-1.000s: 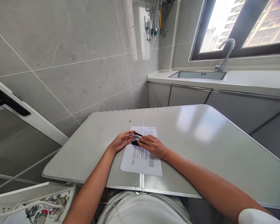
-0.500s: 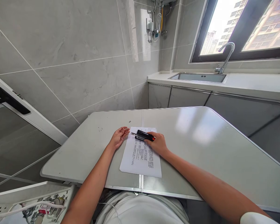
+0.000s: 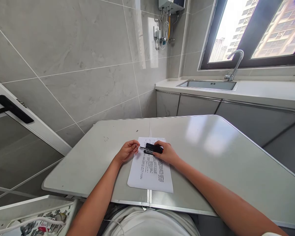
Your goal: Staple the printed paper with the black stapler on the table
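A black stapler lies over the upper part of a printed sheet of paper, its metal staple channel sticking out to the left. My right hand is closed round the stapler's right end. Just left of the channel's tip is my left hand, its thumb and fingertips pinched together at the paper's left edge. Whatever sits between those fingertips is too small to make out. Small dark bits, perhaps staples, lie on the table beyond the paper.
The pale folding table has a seam down its middle. A white basket of mixed items stands at the lower left, near a door handle. Beyond the table are a counter with a sink and a tap.
My left fingers have closed into a pinch by the stapler's tip. The stapler has turned slightly in my right hand, and the whole view has tilted up a little.
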Action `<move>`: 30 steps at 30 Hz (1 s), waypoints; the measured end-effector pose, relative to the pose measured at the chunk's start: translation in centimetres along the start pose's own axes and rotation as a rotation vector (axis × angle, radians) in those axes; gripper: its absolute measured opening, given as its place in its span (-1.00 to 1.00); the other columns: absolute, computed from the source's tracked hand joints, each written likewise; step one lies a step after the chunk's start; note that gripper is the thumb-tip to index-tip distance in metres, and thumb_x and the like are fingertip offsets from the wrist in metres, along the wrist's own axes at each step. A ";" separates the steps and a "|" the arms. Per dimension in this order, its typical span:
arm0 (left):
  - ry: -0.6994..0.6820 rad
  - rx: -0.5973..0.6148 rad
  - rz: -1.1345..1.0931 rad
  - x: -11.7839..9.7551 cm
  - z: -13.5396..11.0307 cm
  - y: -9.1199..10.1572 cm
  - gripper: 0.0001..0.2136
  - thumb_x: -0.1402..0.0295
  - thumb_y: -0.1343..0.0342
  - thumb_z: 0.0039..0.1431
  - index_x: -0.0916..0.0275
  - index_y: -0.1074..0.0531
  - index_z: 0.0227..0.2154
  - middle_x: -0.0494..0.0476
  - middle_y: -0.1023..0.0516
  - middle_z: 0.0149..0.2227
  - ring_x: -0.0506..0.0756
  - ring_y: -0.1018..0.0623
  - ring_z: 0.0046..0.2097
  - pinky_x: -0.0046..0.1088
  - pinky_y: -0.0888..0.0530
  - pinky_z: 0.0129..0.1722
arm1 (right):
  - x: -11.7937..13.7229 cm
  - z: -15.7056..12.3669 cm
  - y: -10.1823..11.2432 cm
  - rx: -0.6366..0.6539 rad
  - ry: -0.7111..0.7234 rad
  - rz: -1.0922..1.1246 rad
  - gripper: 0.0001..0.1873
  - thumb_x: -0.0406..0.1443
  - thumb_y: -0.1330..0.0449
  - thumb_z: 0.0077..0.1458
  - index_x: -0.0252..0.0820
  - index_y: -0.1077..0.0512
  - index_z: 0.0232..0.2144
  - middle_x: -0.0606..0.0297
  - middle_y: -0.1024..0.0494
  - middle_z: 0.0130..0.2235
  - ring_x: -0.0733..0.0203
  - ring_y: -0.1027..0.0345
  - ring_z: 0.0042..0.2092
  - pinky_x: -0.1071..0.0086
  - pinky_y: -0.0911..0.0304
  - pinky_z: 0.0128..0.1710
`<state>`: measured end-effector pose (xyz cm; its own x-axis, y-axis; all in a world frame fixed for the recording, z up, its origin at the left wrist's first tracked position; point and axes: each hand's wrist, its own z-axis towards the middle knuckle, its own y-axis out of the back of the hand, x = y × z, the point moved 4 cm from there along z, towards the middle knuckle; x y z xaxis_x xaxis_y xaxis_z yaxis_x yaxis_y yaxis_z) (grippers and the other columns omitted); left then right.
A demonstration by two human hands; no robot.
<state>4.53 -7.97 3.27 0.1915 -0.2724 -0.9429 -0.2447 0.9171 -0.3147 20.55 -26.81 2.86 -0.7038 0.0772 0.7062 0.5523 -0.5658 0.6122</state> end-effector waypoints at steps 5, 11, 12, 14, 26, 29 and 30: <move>0.053 0.108 0.215 1.0 -0.4 0.3 -0.47 0.16 -0.41 0.11 0.28 -0.53 0.11 0.29 -0.68 -0.24 -0.10 -0.39 -0.61 -0.52 -0.36 -0.58 | 4.0 -1.5 0.2 -0.237 0.461 -0.181 -0.71 -0.23 -0.26 0.26 -0.10 -0.43 0.01 0.11 -0.57 0.03 0.03 -0.42 0.01 0.07 -0.21 0.08; 0.139 0.265 0.234 2.2 -0.9 -1.5 -0.32 0.15 -0.53 -0.12 0.33 -0.54 0.08 0.16 -0.64 -0.46 -0.04 -0.42 -0.63 -0.54 -0.37 -0.61 | 6.8 -3.9 -2.0 -0.116 0.963 -0.295 -0.67 -0.36 -0.13 0.36 -0.05 -0.42 0.13 0.20 -0.61 0.03 0.14 -0.44 -0.01 0.13 -0.24 0.04; 0.144 0.273 0.237 2.3 -1.0 -1.8 -0.33 0.16 -0.53 -0.13 0.33 -0.55 0.07 0.14 -0.63 -0.48 -0.04 -0.42 -0.63 -0.55 -0.36 -0.61 | 6.9 -4.1 -2.2 -0.113 0.993 -0.315 -0.66 -0.38 -0.11 0.37 -0.04 -0.43 0.13 0.22 -0.62 0.03 0.17 -0.44 -0.04 0.14 -0.25 0.03; 0.153 0.285 0.243 2.2 -0.9 -2.3 -0.36 0.15 -0.53 -0.14 0.34 -0.57 0.02 0.14 -0.63 -0.48 -0.05 -0.41 -0.63 -0.56 -0.35 -0.62 | 7.0 -4.2 -2.3 -0.129 0.997 -0.345 -0.64 -0.44 -0.06 0.36 -0.04 -0.45 0.11 0.23 -0.63 0.01 0.20 -0.43 -0.11 0.17 -0.28 -0.03; -0.124 -0.071 0.243 0.4 -0.4 -0.5 -0.59 -0.04 -0.30 0.13 0.25 -0.53 -0.27 -0.01 -0.46 -0.62 -0.16 -0.02 -0.70 -0.57 0.06 -0.68 | 1.8 -0.5 2.1 -0.420 0.592 -0.239 -0.64 -0.54 -0.07 0.20 -0.11 -0.57 -0.16 0.18 -0.57 -0.24 0.13 -0.34 -0.21 0.20 -0.30 -0.16; -0.142 -0.248 0.284 0.0 -0.1 0.0 -0.68 0.02 -0.23 0.23 0.21 -0.49 -0.28 -0.06 -0.35 -0.62 -0.10 -0.14 -0.63 -0.56 -0.02 -0.64 | -3.5 1.7 4.1 -0.361 0.246 -0.226 -0.63 -0.55 -0.02 0.09 -0.14 -0.57 -0.38 0.20 -0.53 -0.33 0.12 -0.34 -0.24 0.27 -0.26 -0.27; -0.151 -0.302 0.329 0.0 0.1 0.2 -0.70 0.05 -0.21 0.24 0.21 -0.48 -0.29 -0.06 -0.34 -0.60 -0.08 -0.19 -0.60 -0.56 -0.06 -0.62 | -5.3 2.1 4.7 -0.341 0.131 -0.220 -0.63 -0.56 -0.01 0.04 -0.14 -0.56 -0.44 0.21 -0.52 -0.36 0.13 -0.34 -0.27 0.29 -0.25 -0.28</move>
<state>4.57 -7.81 3.19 0.1879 0.0839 -0.9786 -0.5771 0.8157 -0.0409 27.80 -28.13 2.75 -0.8511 0.1340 0.5076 0.2191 -0.7880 0.5753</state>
